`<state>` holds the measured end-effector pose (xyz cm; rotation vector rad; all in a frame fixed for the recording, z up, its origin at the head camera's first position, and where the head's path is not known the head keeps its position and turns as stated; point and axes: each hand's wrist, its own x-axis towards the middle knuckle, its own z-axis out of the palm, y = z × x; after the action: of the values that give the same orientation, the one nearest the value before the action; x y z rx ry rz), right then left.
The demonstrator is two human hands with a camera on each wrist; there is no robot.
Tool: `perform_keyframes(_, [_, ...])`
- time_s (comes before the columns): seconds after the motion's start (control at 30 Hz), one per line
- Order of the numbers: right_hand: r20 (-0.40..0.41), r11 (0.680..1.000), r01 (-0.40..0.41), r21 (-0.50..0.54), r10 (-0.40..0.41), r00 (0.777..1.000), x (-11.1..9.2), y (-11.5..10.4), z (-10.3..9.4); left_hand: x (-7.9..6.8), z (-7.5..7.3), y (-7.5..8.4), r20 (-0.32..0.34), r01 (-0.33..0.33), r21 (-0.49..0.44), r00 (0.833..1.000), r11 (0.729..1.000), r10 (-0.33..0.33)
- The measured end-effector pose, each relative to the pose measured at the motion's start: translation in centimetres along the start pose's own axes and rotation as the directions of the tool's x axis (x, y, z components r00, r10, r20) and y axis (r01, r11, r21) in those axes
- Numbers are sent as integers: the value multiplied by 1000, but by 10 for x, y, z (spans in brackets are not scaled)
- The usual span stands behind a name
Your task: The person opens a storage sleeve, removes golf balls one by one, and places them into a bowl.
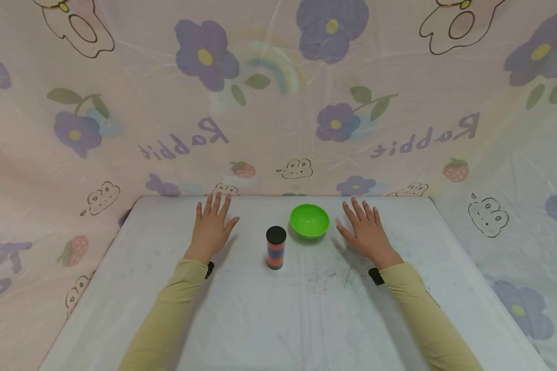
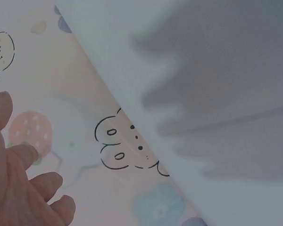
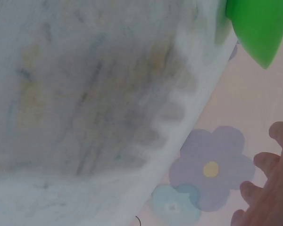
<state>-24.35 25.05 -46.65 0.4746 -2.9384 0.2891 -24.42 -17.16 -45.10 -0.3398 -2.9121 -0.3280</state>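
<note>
My left hand is held palm down over the left part of the white table, fingers spread and straight, holding nothing. On the other side, my right hand is spread the same way, with nothing in it. Between them stands an upright clear cylinder with a black lid and orange and blue bands inside. Behind it to the right sits a bright green bowl, nearer to my right hand. In the right wrist view, part of the green bowl shows at the top right, apart from the fingers.
The white table shows faint dark and yellowish marks right of the middle. A printed curtain with flowers and rabbits rises at the table's back edge and both sides. Each wrist carries a black strap, and the hands cast shadows on the table.
</note>
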Motion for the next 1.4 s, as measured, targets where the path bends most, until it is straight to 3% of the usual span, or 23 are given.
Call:
perform_keyframes(0.23, [-36, 999, 32, -3, -32, 999, 0, 1, -4, -3, -12, 0, 25, -19, -62, 999, 998, 21])
perform_keyframes(0.47, [-109, 995, 92, 34, -88, 990, 2, -3, -15, -6, -23, 1, 93, -24, -147, 995, 989, 38])
perform_keyframes(0.63, [-146, 984, 146, 97, -131, 981, 1, -10, -27, -8, -29, 0, 134, -32, -283, 988, 959, 73])
perform_keyframes(0.87, [-94, 971, 141, 193, -125, 988, -2, -22, -41, -14, -37, 1, 222, 41, -489, 972, 871, 79])
perform_keyframes(1.07, [-20, 930, 85, 356, -84, 996, -5, -34, -52, -20, -41, 4, 228, 55, -587, 969, 807, 99])
perform_keyframes(1.27, [-33, 869, 109, 482, -107, 994, -8, -45, -60, -23, -40, 5, 202, 19, -729, 961, 684, 189])
perform_keyframes(1.4, [-49, 818, 142, 557, -139, 989, -8, -53, -63, -25, -37, 6, 196, 29, -803, 956, 595, 218])
